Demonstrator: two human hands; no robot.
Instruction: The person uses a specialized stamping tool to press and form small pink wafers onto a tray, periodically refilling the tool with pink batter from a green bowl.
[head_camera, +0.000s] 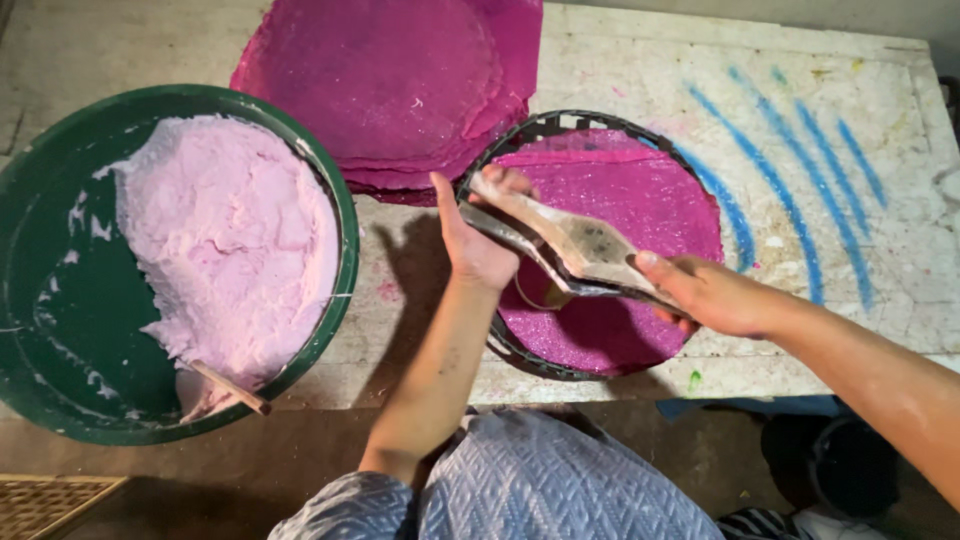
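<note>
Both hands — left hand (478, 240), right hand (705, 293) — grip the scraper's (575, 250) ends, holding it level to spread across the magenta tray (640, 190).

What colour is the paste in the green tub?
Pale pink paste in the green tub, clearest in the head view.

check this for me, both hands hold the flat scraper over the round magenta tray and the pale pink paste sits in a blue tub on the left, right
Not quite: the tub is green, not blue, as the head view shows. The rest holds: the left hand and right hand hold the flat scraper over the round magenta tray, and the pale pink paste sits in that tub on the left.
</note>
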